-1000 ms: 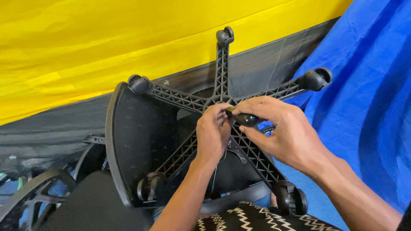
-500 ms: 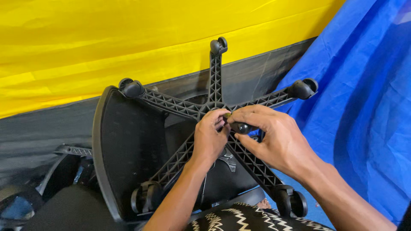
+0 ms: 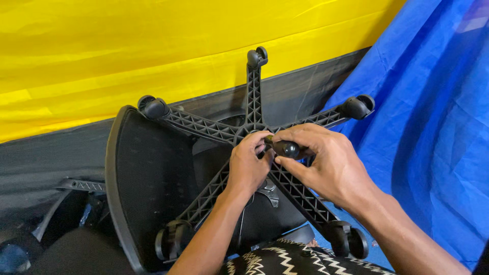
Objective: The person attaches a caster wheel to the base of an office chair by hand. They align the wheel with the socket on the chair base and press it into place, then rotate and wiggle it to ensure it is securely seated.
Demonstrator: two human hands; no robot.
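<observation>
An upturned black office chair lies in front of me, its five-armed star base [image 3: 209, 128] facing up, with a castor [image 3: 256, 56] at each arm's end. My left hand [image 3: 248, 165] pinches something at the hub of the base; what it pinches is hidden by the fingers. My right hand [image 3: 326, 163] is closed around a black tool handle [image 3: 286, 148], which points at the hub. The two hands touch each other over the hub. The chair's black mesh seat [image 3: 147, 178] shows below the base on the left.
A yellow cloth [image 3: 127, 56] hangs behind the chair and a blue cloth [image 3: 438, 127] on the right. A black cloth [image 3: 46, 158] lies at the left, with another chair part [image 3: 84, 186] near it. A black-and-white zigzag fabric [image 3: 285, 259] lies at the bottom.
The view has shifted, so the chair sits slightly lower and further left. Both hands stay at the hub; the right hand has turned the tool handle a little.
</observation>
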